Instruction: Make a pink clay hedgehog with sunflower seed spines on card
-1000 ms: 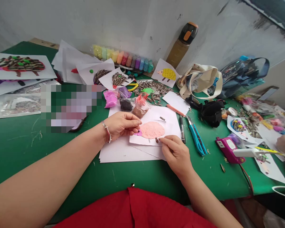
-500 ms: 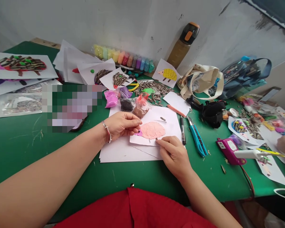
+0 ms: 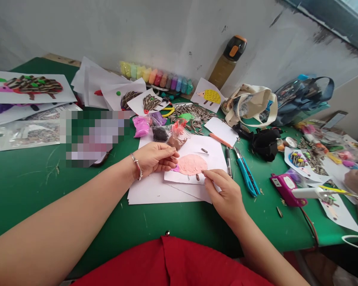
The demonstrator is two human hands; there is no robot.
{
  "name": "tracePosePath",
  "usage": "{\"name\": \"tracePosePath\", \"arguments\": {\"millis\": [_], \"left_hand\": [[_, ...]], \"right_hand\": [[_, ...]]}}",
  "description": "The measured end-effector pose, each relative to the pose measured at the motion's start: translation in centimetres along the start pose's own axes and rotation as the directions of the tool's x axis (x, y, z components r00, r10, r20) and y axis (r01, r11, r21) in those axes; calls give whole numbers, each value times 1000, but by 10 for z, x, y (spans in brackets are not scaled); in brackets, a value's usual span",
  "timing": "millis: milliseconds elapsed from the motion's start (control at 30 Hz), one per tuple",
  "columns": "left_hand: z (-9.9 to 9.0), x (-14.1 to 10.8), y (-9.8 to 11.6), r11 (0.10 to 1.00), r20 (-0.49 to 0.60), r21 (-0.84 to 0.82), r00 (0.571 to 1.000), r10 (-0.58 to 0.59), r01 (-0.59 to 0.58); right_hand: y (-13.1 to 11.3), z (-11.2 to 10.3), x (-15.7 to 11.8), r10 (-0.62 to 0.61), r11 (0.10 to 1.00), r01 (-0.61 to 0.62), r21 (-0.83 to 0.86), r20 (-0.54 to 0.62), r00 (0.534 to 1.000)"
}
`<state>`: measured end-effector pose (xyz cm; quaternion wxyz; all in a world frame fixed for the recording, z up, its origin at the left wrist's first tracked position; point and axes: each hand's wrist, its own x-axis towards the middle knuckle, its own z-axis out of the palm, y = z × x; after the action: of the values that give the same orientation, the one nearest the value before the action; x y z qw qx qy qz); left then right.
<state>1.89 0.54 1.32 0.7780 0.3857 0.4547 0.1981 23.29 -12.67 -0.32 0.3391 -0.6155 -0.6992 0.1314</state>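
Head view: green table (image 3: 32,190); pink clay oval (image 3: 192,165); scuffed white wall (image 3: 107,31)

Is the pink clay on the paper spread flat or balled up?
Spread flat: the pink clay lies as a smooth oval on the white paper.

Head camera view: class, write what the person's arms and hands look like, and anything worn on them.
The left hand and right hand are bare, without gloves, and the forearms show no sleeves. A silver-coloured bangle circles the left wrist. A red top shows below.
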Motion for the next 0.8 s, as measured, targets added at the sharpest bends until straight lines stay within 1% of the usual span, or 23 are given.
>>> {"name": "tracePosePath", "arguments": {"millis": [67, 133, 200, 267, 433, 567, 667, 800], "left_hand": [[1, -1, 1, 1000, 1, 0, 1000, -13, 13], [2, -2, 2, 1000, -2, -4, 1000, -17, 17], [2, -4, 2, 1000, 2, -14, 1000, -10, 10], [2, -6, 3, 999, 21, -33, 1000, 0, 1], [3, -9, 4, 997, 86, -69, 996, 38, -32], [4, -9, 0, 992, 122, -114, 990, 71, -57], [6, -8, -1, 992, 147, -111, 986, 82, -66], [8, -9, 1, 996, 156, -67, 986, 63, -53]], "right_hand": [[-10, -5, 9, -39, 999, 40, -7, 39, 998], [-22, -5, 21, -82, 997, 82, -7, 64, 995], [-32, 1, 34, -129, 991, 131, -22, 57, 990], [-39, 11, 47, -165, 985, 168, -45, 59, 984], [-43, 37, 65, -167, 979, 168, -114, 20, 986], [-42, 45, 70, -163, 972, 167, -168, 36, 986], [-42, 45, 71, -138, 984, 142, -109, 39, 990], [-40, 40, 68, -52, 993, 53, 105, -16, 999]]}}
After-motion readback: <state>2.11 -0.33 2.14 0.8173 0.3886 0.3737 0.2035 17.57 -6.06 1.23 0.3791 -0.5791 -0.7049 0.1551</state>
